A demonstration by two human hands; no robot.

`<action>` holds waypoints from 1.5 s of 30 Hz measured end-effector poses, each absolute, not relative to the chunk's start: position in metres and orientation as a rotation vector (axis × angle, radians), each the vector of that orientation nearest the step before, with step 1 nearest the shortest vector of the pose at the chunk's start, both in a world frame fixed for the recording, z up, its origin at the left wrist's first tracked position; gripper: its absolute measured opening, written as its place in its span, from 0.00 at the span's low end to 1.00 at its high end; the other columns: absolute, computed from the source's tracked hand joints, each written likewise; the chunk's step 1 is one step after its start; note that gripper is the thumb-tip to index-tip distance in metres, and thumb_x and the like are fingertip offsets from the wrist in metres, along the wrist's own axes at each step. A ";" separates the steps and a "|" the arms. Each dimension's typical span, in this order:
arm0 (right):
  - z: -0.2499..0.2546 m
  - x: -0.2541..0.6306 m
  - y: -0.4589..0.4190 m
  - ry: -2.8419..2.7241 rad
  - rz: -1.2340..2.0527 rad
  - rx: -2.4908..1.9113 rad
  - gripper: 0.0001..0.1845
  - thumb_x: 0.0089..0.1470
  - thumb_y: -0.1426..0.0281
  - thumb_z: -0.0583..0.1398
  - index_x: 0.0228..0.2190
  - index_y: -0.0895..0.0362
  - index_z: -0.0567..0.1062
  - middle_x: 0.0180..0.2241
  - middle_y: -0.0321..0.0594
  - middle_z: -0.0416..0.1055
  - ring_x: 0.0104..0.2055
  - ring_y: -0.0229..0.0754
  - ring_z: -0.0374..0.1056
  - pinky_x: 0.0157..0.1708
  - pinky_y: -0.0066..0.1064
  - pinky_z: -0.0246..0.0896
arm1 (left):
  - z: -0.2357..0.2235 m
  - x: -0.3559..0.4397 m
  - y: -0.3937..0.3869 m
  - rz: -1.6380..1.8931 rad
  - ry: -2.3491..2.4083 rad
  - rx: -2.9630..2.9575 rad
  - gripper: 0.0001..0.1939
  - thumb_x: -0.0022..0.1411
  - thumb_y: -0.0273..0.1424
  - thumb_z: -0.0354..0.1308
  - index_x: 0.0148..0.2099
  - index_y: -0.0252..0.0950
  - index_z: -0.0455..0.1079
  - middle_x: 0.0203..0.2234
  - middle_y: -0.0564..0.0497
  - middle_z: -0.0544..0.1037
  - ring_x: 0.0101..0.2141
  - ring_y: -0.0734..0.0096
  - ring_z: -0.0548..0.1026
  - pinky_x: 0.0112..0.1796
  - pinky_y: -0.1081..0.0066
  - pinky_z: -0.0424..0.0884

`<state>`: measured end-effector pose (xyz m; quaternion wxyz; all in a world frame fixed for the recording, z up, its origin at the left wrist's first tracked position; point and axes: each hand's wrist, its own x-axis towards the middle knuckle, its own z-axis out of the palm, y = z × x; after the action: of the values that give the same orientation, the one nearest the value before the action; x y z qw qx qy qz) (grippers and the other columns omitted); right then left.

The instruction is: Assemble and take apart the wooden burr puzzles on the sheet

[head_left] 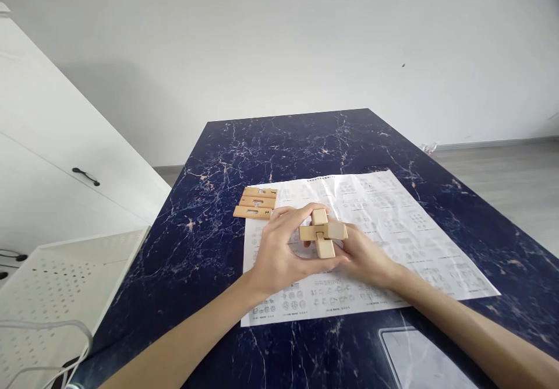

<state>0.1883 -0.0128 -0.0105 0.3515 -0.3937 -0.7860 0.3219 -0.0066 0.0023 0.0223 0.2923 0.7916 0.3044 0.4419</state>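
Note:
Between both hands is a wooden interlocking puzzle (324,248), its pale bars crossing one another. My left hand (282,249) grips it from the left, thumb along the lower side and index finger over the top. From the right, my right hand (360,255) holds it too, with some fingers hidden behind the wood. Under the hands lies a creased instruction sheet (375,202) printed with small diagrams. Beyond my left hand, three notched wooden bars (257,202) rest side by side, partly on the sheet's left edge; they bear printed numbers.
The dark blue marbled table (279,144) runs back toward a pale wall (283,45). A flat, light grey object (423,357) lies at the near right. On the left stand a white cabinet (52,127) and a perforated white panel (65,278) with cables (48,324).

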 end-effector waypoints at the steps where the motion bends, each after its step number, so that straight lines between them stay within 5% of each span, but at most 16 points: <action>1: -0.011 0.188 -0.014 -2.017 0.831 -1.020 0.08 0.64 0.73 0.54 0.31 0.54 0.67 0.30 0.37 0.71 0.29 0.39 0.65 0.28 0.30 0.61 | 0.022 -0.006 0.001 1.199 0.816 2.131 0.31 0.54 0.40 0.78 0.58 0.44 0.73 0.47 0.50 0.85 0.47 0.55 0.82 0.53 0.54 0.73; 8: -0.001 0.193 -0.016 -2.040 0.905 -0.952 0.10 0.66 0.72 0.54 0.30 0.54 0.67 0.30 0.36 0.71 0.28 0.37 0.64 0.28 0.29 0.62 | 0.025 -0.008 0.004 1.167 0.709 2.180 0.32 0.54 0.42 0.78 0.58 0.43 0.73 0.47 0.50 0.85 0.44 0.58 0.82 0.53 0.55 0.72; 15: 0.006 0.200 -0.013 -2.128 1.106 -0.888 0.11 0.68 0.70 0.57 0.32 0.54 0.75 0.29 0.36 0.73 0.29 0.39 0.68 0.32 0.32 0.69 | 0.029 -0.017 0.019 1.025 0.491 2.172 0.34 0.50 0.42 0.80 0.58 0.43 0.75 0.51 0.48 0.84 0.55 0.51 0.80 0.58 0.53 0.72; 24: -0.003 0.197 -0.013 -2.079 1.083 -0.969 0.10 0.68 0.71 0.56 0.40 0.54 0.78 0.36 0.38 0.79 0.36 0.42 0.74 0.37 0.34 0.70 | 0.028 -0.018 0.019 0.950 0.563 2.063 0.34 0.50 0.43 0.80 0.58 0.45 0.76 0.54 0.48 0.83 0.55 0.52 0.80 0.59 0.51 0.72; 31: 0.003 0.194 -0.015 -1.936 1.370 -1.004 0.11 0.70 0.67 0.57 0.33 0.54 0.73 0.28 0.35 0.70 0.29 0.39 0.67 0.31 0.33 0.67 | 0.026 -0.021 0.022 0.818 0.627 1.925 0.33 0.48 0.37 0.82 0.56 0.44 0.77 0.54 0.48 0.82 0.55 0.52 0.79 0.60 0.52 0.72; 33: 0.006 0.195 -0.013 -1.828 1.565 -0.874 0.06 0.69 0.65 0.59 0.41 0.55 0.74 0.32 0.36 0.71 0.31 0.39 0.67 0.32 0.33 0.68 | 0.026 -0.022 0.023 0.782 0.643 1.865 0.32 0.50 0.38 0.81 0.56 0.43 0.76 0.52 0.48 0.82 0.53 0.53 0.80 0.57 0.54 0.74; 36: 0.010 0.199 -0.009 -1.675 1.790 -0.591 0.25 0.65 0.62 0.65 0.60 0.55 0.69 0.46 0.46 0.74 0.41 0.44 0.73 0.39 0.38 0.73 | 0.025 -0.022 0.024 0.775 0.683 1.825 0.30 0.55 0.41 0.78 0.57 0.43 0.75 0.50 0.48 0.82 0.50 0.54 0.80 0.52 0.56 0.77; 39: 0.013 0.200 -0.006 -1.566 1.867 -0.463 0.34 0.65 0.54 0.64 0.65 0.56 0.67 0.56 0.54 0.74 0.52 0.53 0.73 0.47 0.45 0.73 | 0.022 -0.022 0.025 0.800 0.705 1.862 0.29 0.56 0.39 0.77 0.58 0.43 0.74 0.49 0.48 0.82 0.48 0.55 0.81 0.49 0.57 0.78; 45: 0.011 0.190 -0.013 -1.427 1.802 -0.759 0.36 0.72 0.52 0.57 0.72 0.52 0.56 0.53 0.53 0.79 0.53 0.54 0.77 0.55 0.53 0.71 | 0.011 -0.021 0.028 0.924 0.704 2.026 0.35 0.50 0.40 0.81 0.59 0.45 0.74 0.60 0.44 0.77 0.59 0.49 0.76 0.61 0.48 0.72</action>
<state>0.1903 -0.0128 0.0114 0.3527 -0.2936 -0.5516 0.6965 -0.0205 0.0284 0.0107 0.3923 0.7980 0.2774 0.3638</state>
